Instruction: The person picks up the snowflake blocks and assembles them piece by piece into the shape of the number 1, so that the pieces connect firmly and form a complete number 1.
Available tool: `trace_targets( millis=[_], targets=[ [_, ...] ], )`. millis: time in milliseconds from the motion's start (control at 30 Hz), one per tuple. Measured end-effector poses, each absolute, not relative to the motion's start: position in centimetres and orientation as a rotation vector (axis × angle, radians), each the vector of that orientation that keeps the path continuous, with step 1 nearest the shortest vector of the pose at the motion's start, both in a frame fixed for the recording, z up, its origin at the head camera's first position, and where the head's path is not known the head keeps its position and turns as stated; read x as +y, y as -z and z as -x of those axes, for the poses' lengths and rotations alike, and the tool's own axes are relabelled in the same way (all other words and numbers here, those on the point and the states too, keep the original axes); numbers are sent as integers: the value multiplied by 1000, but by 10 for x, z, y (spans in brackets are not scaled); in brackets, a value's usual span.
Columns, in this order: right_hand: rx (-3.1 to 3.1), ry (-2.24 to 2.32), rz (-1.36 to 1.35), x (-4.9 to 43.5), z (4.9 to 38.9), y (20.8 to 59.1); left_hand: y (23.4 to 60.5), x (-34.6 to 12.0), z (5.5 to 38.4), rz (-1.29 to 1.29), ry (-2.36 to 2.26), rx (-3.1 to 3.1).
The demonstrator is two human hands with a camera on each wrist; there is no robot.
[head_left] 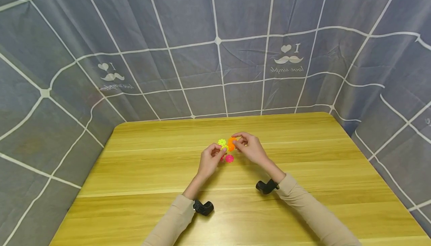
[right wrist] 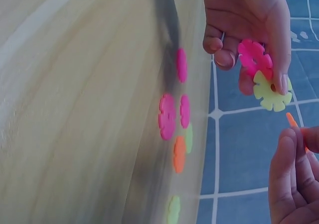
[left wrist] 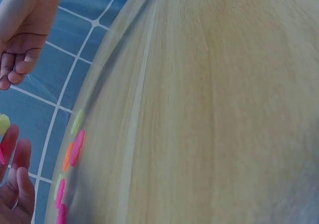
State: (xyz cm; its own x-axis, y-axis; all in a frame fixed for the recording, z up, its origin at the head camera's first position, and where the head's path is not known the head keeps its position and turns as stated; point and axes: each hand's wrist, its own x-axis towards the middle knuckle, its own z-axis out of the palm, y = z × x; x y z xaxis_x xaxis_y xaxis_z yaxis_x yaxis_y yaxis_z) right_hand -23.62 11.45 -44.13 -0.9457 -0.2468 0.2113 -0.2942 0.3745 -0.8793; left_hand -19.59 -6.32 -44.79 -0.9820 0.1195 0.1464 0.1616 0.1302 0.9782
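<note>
My left hand (head_left: 209,160) pinches a pale yellow flower-shaped disc (right wrist: 272,90), joined to a pink flower-shaped disc (right wrist: 253,57) between the fingers. Just to its right in the head view, my right hand (head_left: 253,149) holds an orange flower-shaped disc (head_left: 232,140) by fingertips and thumb. In the right wrist view that orange disc (right wrist: 291,119) appears nearly edge-on, a short way below the yellow one. Both hands are raised over loose discs on the tabletop, among them a pink disc (right wrist: 167,117), an orange disc (right wrist: 179,154) and a yellow disc (right wrist: 173,210).
The wooden table (head_left: 141,171) carries the loose discs around its middle, under the hands. Grey-blue curtains (head_left: 188,66) with white lines hang behind it and at both sides. A black wrist camera (head_left: 203,208) sits on the left wrist, another camera (head_left: 266,187) on the right.
</note>
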Motion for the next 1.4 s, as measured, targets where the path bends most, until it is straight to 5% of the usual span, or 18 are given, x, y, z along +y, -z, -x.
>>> trace_targets(
  millis=[1400],
  targets=[
    [-2624, -1798, -398, 112, 232, 436, 481, -64, 206, 497, 1404, -2452]
  ],
)
